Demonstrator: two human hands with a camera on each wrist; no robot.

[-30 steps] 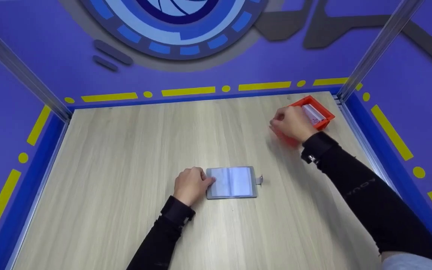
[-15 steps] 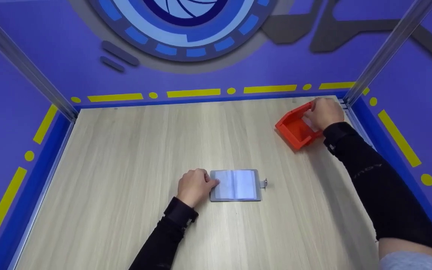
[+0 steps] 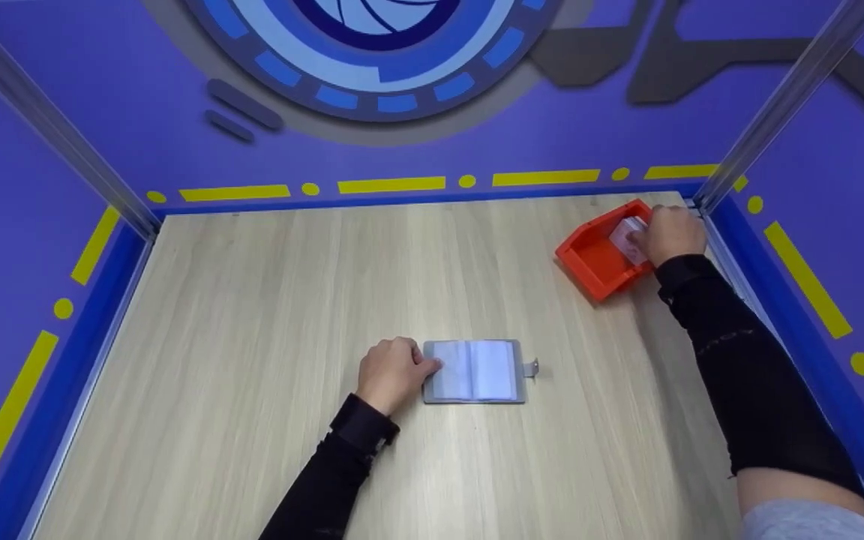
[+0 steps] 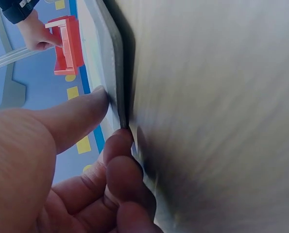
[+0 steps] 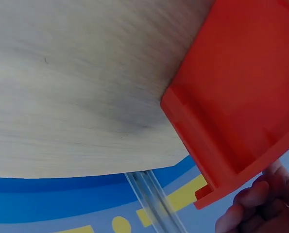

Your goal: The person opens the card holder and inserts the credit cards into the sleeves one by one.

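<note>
An open card holder [image 3: 518,375] lies on the table, its grey cover under clear sleeves, with a small snap strap at its right side. My left hand [image 3: 394,375] pinches its left edge, thumb [image 4: 88,107] on top and fingers [image 4: 122,174] at the underside. Farther right stands a red plastic bin [image 3: 586,251] holding a stack of pinkish-white cards [image 3: 623,231]. My right hand [image 3: 673,232] is at the bin's far right wall, its thumb reaching over onto the stack. Its other fingers [image 5: 256,199] curl outside the rim; I cannot tell whether it grips a card.
The pale wooden table [image 3: 289,300] is bounded by blue-purple panels [image 3: 402,142] at the back and both sides. Metal corner posts [image 3: 777,90] stand at its back corners; the right one is close behind the bin.
My right hand has moved from over the left part of the bin to its far right wall, uncovering the bin's front. My left hand keeps its hold on the card holder. The head view shifts slightly.
</note>
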